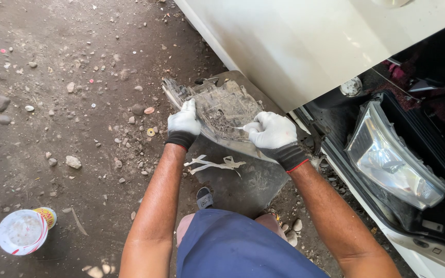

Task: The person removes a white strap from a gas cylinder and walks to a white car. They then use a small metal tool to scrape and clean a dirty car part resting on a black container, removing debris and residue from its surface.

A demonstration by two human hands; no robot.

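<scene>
A dirty, clear-plastic headlight housing (221,105) is held above the ground in front of me. My left hand (183,122), in a white glove with a black cuff, grips its left edge. My right hand (273,132), gloved the same way, grips its right lower edge, with a finger pointing onto the housing's back. The housing is caked with dust and its far side is hidden.
A white car body (294,46) fills the upper right, with a mounted headlight (390,154) in its open dark front. A dark mat (243,180) with white strips (215,164) lies below. A small white tub (24,231) stands on the stony dirt ground at lower left.
</scene>
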